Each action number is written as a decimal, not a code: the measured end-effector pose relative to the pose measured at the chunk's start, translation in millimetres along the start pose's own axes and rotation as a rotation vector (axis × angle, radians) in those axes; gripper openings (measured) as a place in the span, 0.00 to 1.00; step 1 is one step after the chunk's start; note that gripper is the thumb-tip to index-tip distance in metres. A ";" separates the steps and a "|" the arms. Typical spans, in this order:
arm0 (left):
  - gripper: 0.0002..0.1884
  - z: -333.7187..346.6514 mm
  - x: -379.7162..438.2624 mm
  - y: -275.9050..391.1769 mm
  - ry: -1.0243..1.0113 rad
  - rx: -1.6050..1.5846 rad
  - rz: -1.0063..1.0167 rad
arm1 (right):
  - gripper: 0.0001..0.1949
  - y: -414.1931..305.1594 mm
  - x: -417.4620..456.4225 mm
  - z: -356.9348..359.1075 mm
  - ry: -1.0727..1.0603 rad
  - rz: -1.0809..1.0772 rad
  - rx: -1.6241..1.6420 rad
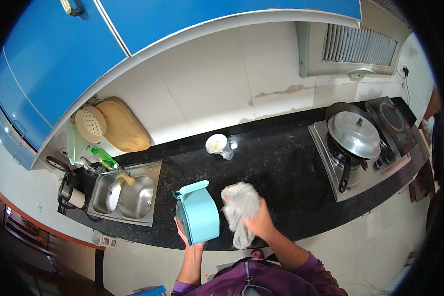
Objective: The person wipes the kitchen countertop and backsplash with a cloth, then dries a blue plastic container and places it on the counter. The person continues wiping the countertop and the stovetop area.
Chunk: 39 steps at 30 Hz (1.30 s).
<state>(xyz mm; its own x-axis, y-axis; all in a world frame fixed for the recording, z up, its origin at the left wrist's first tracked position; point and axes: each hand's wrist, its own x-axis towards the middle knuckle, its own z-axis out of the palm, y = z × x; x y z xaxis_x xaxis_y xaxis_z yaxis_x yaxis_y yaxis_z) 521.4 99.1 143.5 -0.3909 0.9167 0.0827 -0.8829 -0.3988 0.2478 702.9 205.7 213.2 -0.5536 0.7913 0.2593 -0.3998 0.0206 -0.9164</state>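
Observation:
In my left hand I hold a light turquoise plastic container tilted on its side above the counter's front edge. It has a rolled lip or handle along its top and a darker, partly see-through side facing left. My right hand grips a crumpled pale grey cloth just right of the container, with a gap between the two. Behind them on the black countertop stands a small white cup with something yellowish inside and clear plastic at its base.
A double steel sink lies left, with a green soap bottle, a kettle and cutting boards around it. At right, a lidded pan sits on the gas stove, beside an induction cooker. Blue cabinets overhang the counter.

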 end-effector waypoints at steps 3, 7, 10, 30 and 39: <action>0.31 17.3 -5.1 -12.9 0.301 0.423 0.138 | 0.34 -22.1 -8.5 28.3 -0.063 -0.153 -0.346; 0.34 12.2 -8.7 -7.4 0.154 0.551 0.102 | 0.35 -10.6 -2.1 35.2 0.058 -0.266 -0.505; 0.31 9.8 -8.0 -9.5 0.301 0.453 0.066 | 0.23 -9.0 20.1 23.3 0.114 0.048 -0.436; 0.33 94.7 -5.8 -36.7 0.319 0.167 -0.098 | 0.35 -26.5 27.5 29.3 -0.001 -0.400 -0.774; 0.29 67.9 0.6 -29.2 0.417 0.190 0.075 | 0.22 12.3 -22.4 38.3 0.043 -0.638 -0.994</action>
<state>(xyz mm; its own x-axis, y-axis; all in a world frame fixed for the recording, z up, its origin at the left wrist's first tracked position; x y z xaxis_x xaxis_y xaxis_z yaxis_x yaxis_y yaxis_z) 564.7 112.9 201.8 -0.5577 0.7821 -0.2780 -0.7998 -0.4168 0.4319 682.3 164.9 207.9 -0.4271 0.4855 0.7628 0.1601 0.8709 -0.4647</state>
